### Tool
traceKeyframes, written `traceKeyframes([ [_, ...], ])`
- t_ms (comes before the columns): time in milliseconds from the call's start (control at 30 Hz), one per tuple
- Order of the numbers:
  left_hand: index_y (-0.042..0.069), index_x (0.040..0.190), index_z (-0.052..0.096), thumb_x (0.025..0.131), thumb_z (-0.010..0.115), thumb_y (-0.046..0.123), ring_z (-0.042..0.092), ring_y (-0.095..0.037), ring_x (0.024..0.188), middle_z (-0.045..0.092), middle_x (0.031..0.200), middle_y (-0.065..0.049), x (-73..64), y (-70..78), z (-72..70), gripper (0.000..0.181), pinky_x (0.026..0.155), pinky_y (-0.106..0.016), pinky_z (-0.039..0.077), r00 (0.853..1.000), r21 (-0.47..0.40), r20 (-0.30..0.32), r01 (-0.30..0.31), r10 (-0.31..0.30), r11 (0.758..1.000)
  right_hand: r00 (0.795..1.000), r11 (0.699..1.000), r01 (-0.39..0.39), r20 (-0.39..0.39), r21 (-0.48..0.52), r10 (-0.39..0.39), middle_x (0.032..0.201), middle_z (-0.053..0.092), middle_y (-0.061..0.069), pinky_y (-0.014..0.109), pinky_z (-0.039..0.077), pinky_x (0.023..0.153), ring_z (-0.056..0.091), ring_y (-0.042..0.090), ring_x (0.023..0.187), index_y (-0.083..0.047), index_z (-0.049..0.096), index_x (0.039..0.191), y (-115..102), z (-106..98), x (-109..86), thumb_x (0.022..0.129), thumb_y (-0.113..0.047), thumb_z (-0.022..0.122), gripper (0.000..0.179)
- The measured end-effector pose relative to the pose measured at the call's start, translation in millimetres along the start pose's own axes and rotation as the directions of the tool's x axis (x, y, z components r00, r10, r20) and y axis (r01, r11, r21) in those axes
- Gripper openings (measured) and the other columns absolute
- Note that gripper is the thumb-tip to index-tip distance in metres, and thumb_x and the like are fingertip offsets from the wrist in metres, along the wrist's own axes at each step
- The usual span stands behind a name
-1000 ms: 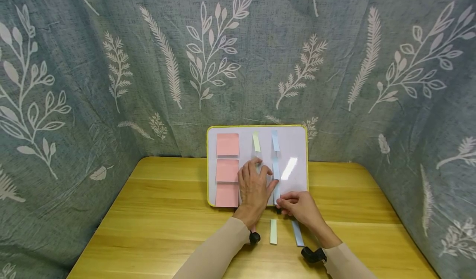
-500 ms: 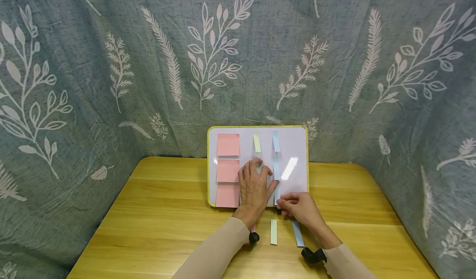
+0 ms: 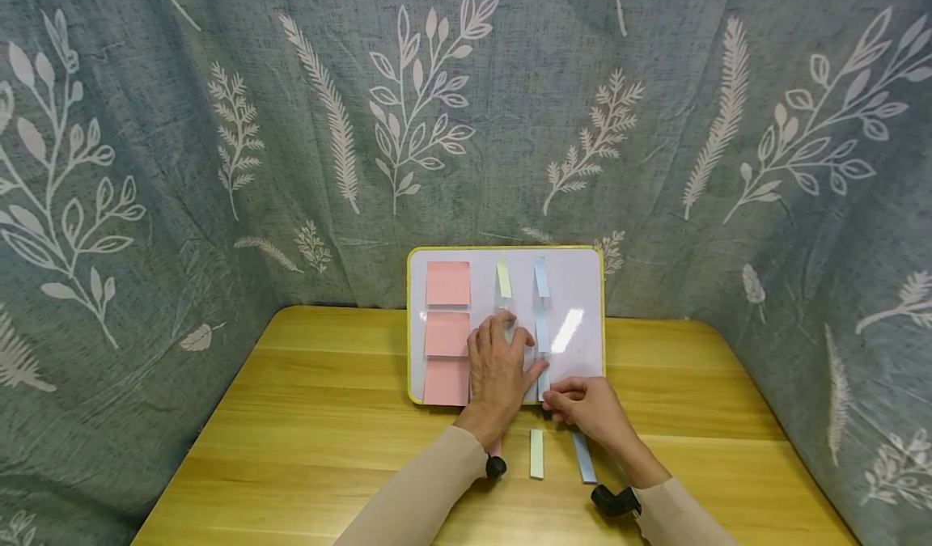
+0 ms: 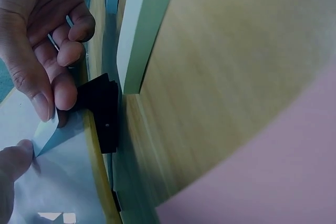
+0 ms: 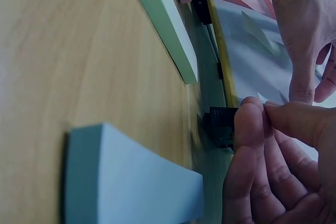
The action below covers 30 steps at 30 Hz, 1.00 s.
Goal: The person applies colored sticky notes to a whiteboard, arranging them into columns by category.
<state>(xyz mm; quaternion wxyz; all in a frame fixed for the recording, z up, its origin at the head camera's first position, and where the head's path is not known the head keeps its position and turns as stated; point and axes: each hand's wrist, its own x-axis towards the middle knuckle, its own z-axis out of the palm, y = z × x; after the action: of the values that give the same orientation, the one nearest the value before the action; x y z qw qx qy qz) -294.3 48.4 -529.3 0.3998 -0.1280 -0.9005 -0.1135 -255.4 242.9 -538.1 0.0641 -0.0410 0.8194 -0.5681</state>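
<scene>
A whiteboard (image 3: 582, 287) with a yellow frame stands on the table, bearing sticky notes. My right hand (image 3: 586, 404) pinches the lower end of the lowest blue sticky note (image 3: 544, 384) between thumb and index finger at the board's bottom edge. My left hand (image 3: 500, 364) rests over the board's middle, fingers bent loosely, its thumb touching that same note's upper end. In the left wrist view the strip (image 4: 46, 132) curls away from the board between the left thumb (image 4: 13, 163) and the right fingertips. Two more blue notes (image 3: 542, 332) hang above it in a column.
Three pink notes (image 3: 447, 334) line the board's left side; a green note (image 3: 504, 277) hangs near the top. On the table lie a green pad (image 3: 536, 453), a blue pad (image 3: 585, 457) and a pink pad (image 3: 497, 449) partly under the left wrist. Black clips (image 5: 218, 124) support the board.
My left thumb tip has slid slightly down along the lowest blue note. The right hand keeps its pinch in the same spot.
</scene>
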Motion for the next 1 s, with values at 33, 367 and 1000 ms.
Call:
traceKeyframes([
  [33,0.031,0.109,0.073,0.085,0.098,0.071,0.056,-0.024,0.136,0.06,0.15,-0.003,-0.3,-0.4,-0.2,0.052,0.112,-0.041,0.048,1.0,0.001,0.004,-0.001,0.001,1.0,1.0,1.0,0.004,0.001,-0.002,-0.004,0.103,0.089,0.02,0.032,0.067,0.065,0.083,0.021,0.076,0.009,0.083,0.122,0.4,-0.2,0.2,0.114,-0.015,0.078,0.027],
  [367,0.033,0.114,0.073,0.086,0.098,0.07,0.056,-0.025,0.141,0.059,0.153,-0.003,-2.5,-1.0,-4.5,0.052,0.116,-0.042,0.048,0.998,-0.002,0.056,-0.022,0.022,1.0,1.0,1.0,-0.02,-0.008,-0.005,0.02,0.101,0.09,0.017,0.032,0.068,0.067,0.083,0.021,0.077,0.007,0.084,0.12,1.8,-1.6,-0.1,0.113,-0.015,0.079,0.024],
  [1000,0.031,0.118,0.077,0.093,0.098,0.056,0.065,-0.023,0.138,0.067,0.148,0.001,2.9,-11.4,-26.5,0.041,0.118,-0.046,0.051,0.989,-0.144,0.133,-0.043,0.062,0.989,1.0,0.997,0.022,-0.017,-0.074,-0.023,0.103,0.088,0.021,0.038,0.07,0.069,0.083,0.028,0.079,0.007,0.084,0.122,1.0,-14.9,-5.1,0.113,-0.017,0.08,0.026],
])
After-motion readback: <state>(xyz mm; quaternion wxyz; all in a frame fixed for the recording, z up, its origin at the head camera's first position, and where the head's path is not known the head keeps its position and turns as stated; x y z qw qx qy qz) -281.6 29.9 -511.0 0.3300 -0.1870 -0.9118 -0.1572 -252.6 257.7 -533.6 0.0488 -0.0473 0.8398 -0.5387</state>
